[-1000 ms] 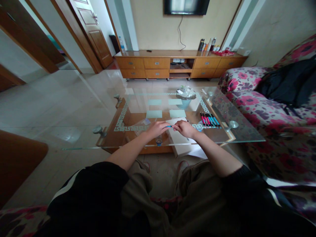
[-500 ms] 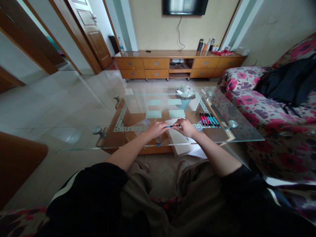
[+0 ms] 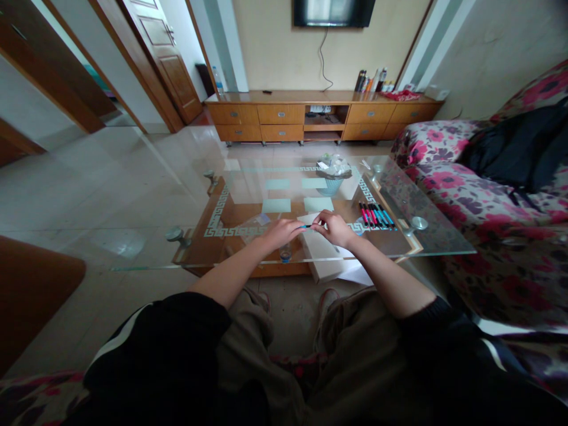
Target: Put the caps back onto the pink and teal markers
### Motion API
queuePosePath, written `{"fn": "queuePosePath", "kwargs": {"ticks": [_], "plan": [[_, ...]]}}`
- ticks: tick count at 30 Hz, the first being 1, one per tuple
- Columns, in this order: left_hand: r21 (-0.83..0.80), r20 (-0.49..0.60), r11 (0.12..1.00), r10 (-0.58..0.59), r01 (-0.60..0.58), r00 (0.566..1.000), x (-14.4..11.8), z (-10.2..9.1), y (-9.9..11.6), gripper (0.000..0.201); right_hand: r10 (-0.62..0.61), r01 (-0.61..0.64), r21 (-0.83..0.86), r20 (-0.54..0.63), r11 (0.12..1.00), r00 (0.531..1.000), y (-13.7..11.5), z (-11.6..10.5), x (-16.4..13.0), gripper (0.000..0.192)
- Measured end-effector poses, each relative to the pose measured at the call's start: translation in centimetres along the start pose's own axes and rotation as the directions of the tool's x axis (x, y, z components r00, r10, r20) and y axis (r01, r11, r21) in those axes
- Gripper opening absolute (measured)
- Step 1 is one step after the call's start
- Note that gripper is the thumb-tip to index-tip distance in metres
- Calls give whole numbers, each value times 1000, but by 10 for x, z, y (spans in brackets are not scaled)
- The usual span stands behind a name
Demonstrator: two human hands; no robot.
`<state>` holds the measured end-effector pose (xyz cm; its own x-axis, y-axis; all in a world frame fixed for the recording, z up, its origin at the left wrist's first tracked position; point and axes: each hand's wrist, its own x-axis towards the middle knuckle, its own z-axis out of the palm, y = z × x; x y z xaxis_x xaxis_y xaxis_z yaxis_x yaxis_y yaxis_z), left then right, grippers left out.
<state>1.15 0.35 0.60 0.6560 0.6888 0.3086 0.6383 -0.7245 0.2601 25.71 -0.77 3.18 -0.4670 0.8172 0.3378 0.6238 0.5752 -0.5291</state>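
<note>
Between my two hands, above the near part of the glass table (image 3: 248, 251), is a blue marker (image 3: 306, 226) with a dark end, lying sideways. My left hand (image 3: 284, 232) is closed around its left part. The fingers of my right hand (image 3: 333, 228) pinch its right end, and they hide much of that end. Off to the right, a row of pink and blue markers (image 3: 376, 216) with black caps lies side by side on the glass.
Beneath the glass are a white box (image 3: 326, 269) and a bottle with a blue cap (image 3: 285, 254). A mesh waste basket (image 3: 331, 184) with a bag stands toward the far side. The floral sofa (image 3: 444, 145) borders the table's right side, and a wooden TV cabinet (image 3: 281, 113) stands beyond.
The fingers of my right hand have shifted slightly at the marker's right end. My left hand and the row of markers look the same.
</note>
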Motion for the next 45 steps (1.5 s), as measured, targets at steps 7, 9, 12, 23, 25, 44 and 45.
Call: {"fn": "queuePosePath", "kwargs": {"ticks": [7,9,12,23,25,44,45], "plan": [[-25,-27,999,-21,20,999,-1,-2,0,34,17,-14,51,-43,999,999,-3,0,-2,23],[-28,-22,999,-19,18,1000,-2,-2,0,33,-6,6,34,-11,999,1000,-3,-1,-2,33],[-24,-5,999,-27,27,1000,-1,-3,0,31,14,-14,36,3,999,1000,-3,-2,-2,22],[-42,-7,998,-54,54,998,-2,-7,3,29,102,-97,165,-21,982,995,-7,-3,-3,30],[-36,-2,998,-58,58,998,-2,-7,3,29,120,-115,174,-19,978,993,-8,-4,-2,31],[-47,-36,995,-88,86,995,-3,-7,4,37,257,-200,481,-55,853,965,-1,1,3,36],[-58,-40,995,-86,84,995,-3,-8,5,38,288,-218,522,-56,824,956,-1,2,3,38]]}}
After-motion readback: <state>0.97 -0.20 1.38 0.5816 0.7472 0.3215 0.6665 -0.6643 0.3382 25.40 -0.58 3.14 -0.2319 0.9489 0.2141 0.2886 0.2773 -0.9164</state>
